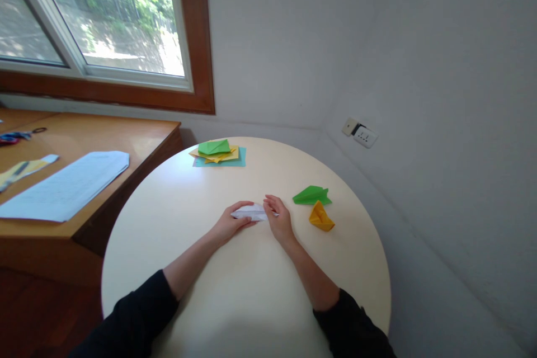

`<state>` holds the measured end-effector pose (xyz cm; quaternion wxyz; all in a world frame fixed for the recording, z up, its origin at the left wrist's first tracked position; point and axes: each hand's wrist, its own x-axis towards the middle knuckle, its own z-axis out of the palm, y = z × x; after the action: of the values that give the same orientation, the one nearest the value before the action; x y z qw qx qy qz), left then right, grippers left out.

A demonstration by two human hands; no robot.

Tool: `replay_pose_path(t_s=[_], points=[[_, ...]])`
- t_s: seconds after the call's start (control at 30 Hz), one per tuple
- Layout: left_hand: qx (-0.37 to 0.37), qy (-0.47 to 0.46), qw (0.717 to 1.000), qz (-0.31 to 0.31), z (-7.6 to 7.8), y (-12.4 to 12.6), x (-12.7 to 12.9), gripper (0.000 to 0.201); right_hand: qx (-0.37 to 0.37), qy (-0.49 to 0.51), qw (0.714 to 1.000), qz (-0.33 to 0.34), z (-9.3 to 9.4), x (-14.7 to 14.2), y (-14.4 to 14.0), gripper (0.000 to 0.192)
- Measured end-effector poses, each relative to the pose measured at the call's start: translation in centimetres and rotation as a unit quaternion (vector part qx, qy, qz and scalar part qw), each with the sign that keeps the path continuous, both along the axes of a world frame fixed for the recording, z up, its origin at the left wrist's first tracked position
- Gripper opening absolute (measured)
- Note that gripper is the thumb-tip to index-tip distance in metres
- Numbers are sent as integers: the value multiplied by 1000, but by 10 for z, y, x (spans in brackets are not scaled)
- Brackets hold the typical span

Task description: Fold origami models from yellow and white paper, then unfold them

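Note:
A small piece of folded white paper (pixel 252 212) lies low over the middle of the round table, between my two hands. My left hand (pixel 231 225) grips its left end, thumb along the near edge and fingers along the far edge. At the right end, my right hand (pixel 278 218) closes around the paper with its fingers bent, hiding that tip. To the right of this hand sit a green paper plane (pixel 311 196) and, nearer to me, an orange-yellow paper boat (pixel 321 217).
The round white table (pixel 201 302) has a stack of coloured papers (pixel 215 154) at its far left, with a green folded piece on top. On the left, a wooden desk (pixel 104 126) carries printed sheets (pixel 69 187) and scissors (pixel 38 130). A wall socket (pixel 364 136) is beyond the table.

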<state>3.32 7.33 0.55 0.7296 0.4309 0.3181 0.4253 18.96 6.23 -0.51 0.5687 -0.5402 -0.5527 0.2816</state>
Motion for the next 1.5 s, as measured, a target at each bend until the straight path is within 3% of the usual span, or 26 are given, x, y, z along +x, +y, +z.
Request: replay_pose_path(t_s=[0.13,0.23,0.43,0.6,0.83,1.17,1.5], points=[[9,9,1000,-22,-1,0,-2,44,-60,77,992,74,2,3,1,33],[-4,11,1000,-25,3,-1,-2,48,-84,110,986,93,5,5,0,32],[-41,-2,999,-3,4,-1,0,59,-74,151,983,76,3,5,1,29],[-19,-3,1000,14,-2,2,0,61,-55,154,986,39,4,0,1,27],[-12,0,999,39,-1,0,1,58,-42,96,994,5,4,0,-1,24],[1,10,996,92,2,-1,5,43,-53,87,991,87,6,-4,-4,33],[-3,31,995,100,7,-1,6,53,-87,129,983,95,3,-7,-2,27]])
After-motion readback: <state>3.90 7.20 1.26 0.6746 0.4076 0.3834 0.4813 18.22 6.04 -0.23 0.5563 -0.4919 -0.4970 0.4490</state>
